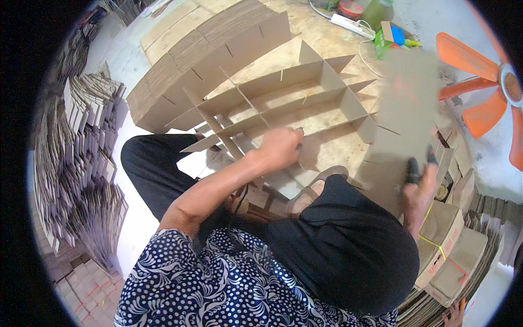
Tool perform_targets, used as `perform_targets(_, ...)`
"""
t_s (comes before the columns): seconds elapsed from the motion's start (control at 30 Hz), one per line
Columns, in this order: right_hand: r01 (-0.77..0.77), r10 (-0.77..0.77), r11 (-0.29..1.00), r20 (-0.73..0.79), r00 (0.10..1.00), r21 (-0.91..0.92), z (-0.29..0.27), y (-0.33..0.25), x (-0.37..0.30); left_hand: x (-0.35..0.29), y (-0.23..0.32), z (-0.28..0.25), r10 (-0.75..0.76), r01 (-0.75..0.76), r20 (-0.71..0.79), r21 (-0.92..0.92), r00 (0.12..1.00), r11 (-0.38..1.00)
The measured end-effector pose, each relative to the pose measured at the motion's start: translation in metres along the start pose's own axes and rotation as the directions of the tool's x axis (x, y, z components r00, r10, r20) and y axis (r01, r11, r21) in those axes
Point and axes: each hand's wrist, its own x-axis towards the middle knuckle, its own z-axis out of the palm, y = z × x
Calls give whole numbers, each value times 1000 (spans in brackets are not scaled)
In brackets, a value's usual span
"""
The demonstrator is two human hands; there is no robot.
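Observation:
A partly interlocked grid of slotted cardboard dividers [289, 76] stands on edge in front of me, with long strips crossing shorter ones. My left hand [278, 148] is closed at the near side of this grid, its fingers curled on a cardboard edge; the exact piece is hidden by the hand. On the right, my right hand [420, 186] wears dark covers on some fingers and grips a wide cardboard sheet [407, 109]. That sheet is smeared by motion and held up beside the grid's right end.
Behind the grid lies a long stack of slotted cardboard strips [201, 71]. More cardboard bundles [90, 163] fill the left. An orange-bladed fan [471, 82] stands right, above tied cardboard boxes [444, 234]. A white power strip [351, 24] lies far back. Another person's hand [453, 315] shows lower right.

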Motion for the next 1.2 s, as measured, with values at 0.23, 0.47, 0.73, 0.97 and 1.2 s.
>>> perform_targets(0.23,58,-233,927,452,861,370,60,-62,77,-2,-10,15,22,-18,-87,45,996,999)
perform_targets(0.47,231,-435,862,426,793,451,92,-81,111,-2,-10,16,27,-25,-116,24,993,999)
perform_targets(0.73,141,-338,925,597,727,352,99,-90,125,1,-9,5,-4,3,5,15,1000,1000)
perform_targets(0.97,187,-346,930,587,732,316,127,-90,115,6,-10,3,-32,28,94,37,995,999)
perform_targets(1.2,448,-407,885,672,618,124,182,-85,72,7,-19,18,22,-22,-51,5,998,1000)
